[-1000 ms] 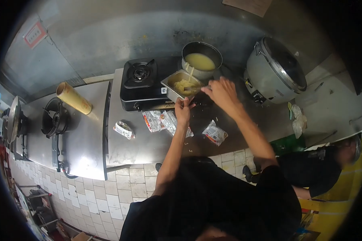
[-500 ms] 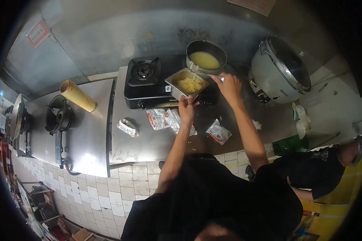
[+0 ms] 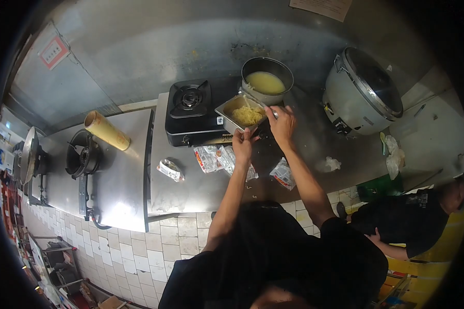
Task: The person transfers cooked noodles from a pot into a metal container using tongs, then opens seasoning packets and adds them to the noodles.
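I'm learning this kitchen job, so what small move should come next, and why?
Probably steady the metal container with the left hand before stirring the noodles: they lie heaped inside, and the right hand is by its rim, close to the pot.

Smooth metal container (image 3: 230, 122), semi-gloss s/s-look ctr (image 3: 191, 195), glossy blk stove (image 3: 203, 124), crinkly foil-like pkts (image 3: 207, 159)

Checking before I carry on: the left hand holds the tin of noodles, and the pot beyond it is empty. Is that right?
Not quite: the pot isn't empty; the head view shows yellowish liquid in it. The left hand does hold the tin of noodles, with the pot beyond it.
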The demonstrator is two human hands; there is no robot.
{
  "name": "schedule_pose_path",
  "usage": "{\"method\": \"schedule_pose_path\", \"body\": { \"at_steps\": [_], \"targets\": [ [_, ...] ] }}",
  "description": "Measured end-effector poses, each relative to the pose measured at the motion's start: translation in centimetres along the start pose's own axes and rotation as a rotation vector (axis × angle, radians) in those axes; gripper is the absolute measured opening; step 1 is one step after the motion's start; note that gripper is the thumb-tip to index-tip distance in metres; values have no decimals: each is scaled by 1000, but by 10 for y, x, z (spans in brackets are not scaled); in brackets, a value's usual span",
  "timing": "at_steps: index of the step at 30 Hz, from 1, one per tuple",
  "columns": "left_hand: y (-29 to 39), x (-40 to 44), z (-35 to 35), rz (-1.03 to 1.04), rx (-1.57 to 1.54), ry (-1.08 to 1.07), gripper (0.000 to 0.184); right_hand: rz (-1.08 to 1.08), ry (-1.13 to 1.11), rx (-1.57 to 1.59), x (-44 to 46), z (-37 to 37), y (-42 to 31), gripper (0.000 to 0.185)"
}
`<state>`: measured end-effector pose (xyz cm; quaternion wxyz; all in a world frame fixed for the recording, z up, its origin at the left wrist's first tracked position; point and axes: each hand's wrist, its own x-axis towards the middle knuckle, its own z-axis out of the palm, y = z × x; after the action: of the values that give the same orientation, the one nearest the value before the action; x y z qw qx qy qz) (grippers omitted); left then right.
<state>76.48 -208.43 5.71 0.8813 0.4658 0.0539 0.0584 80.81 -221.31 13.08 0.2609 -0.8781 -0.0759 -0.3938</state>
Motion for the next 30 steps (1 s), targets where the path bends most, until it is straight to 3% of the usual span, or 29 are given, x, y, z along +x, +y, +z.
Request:
{"method": "schedule_pose_path", "body": {
  "at_steps": [9, 11, 16, 20, 23, 25, 30],
  "targets": [
    [-2, 2, -6, 16, -40, -15, 20, -83, -348, -32, -11, -62, -42, 23],
    [0, 1, -7, -11, 7, 0, 19, -46, -445, -214, 5, -76, -47, 27],
    [-4, 1, -12, 6, 11, -13, 26, -156, -517, -215, 65, -100, -42, 32],
    [-6, 4, -11, 23, 25, -11, 24, -113, -726, -102, 123, -121, -42, 41],
    [2, 2, -6, 25, 20, 6, 23, -124, -771, -94, 166, -120, -7, 43],
    [1, 1, -7, 21, 10, 7, 23, -19, -821, -193, 198, -108, 20, 45],
    [4, 1, -9, -2, 80, 20, 23, 66, -742, -508, 235, -7, 93, 53]
  ]
}}
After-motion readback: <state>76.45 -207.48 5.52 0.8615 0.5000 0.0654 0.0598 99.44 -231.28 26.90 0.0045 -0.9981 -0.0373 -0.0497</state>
